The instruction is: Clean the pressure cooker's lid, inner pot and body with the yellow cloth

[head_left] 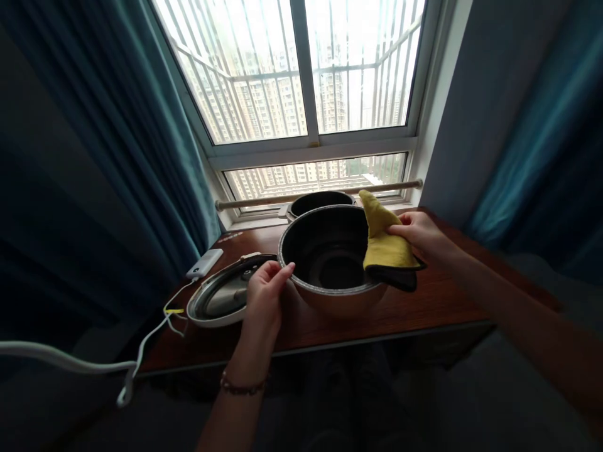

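A round cooking pot (336, 303) with a dark inside and pale rim is tilted toward me above the table. My left hand (267, 295) grips its left rim, thumb on the edge. In my right hand (414, 231) is a yellow cloth (387, 245) with a dark underside, pinched at its upper edge. The cloth hangs over the pot's right rim and hides part of it. Behind the pot stands a second dark-lined vessel (320, 201), partly covered by it. A glass lid (221, 298) with a white rim lies on the table beside my left hand.
The brown wooden table (438, 301) reaches the window, where a horizontal rod (396, 187) crosses low. At left are a white power strip (205, 263) and a white cable (141, 351) hanging past the table edge. Blue curtains (155, 125) flank the window.
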### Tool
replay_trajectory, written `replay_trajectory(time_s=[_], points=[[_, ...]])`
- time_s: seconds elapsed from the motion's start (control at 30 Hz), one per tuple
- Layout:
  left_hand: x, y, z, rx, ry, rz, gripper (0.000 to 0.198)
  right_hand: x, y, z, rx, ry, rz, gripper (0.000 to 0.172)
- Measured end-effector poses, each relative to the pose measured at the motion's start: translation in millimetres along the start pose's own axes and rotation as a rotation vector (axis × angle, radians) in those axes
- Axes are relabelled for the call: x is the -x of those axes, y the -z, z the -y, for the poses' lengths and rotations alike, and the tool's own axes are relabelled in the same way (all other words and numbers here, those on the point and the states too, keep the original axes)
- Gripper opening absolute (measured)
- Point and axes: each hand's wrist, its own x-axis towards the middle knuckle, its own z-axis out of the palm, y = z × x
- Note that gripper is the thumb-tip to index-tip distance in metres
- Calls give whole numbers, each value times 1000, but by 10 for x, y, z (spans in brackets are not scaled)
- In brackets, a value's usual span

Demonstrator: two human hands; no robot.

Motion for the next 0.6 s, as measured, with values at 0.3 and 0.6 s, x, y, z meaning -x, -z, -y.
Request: replay_trajectory(time_s=[0.3, 0.6], points=[[440, 183, 782, -102, 45, -33, 29, 271, -133, -872, -45, -140, 117, 24], [401, 191, 1005, -120, 51, -36, 30, 182, -239, -1155, -9, -130, 124, 27]])
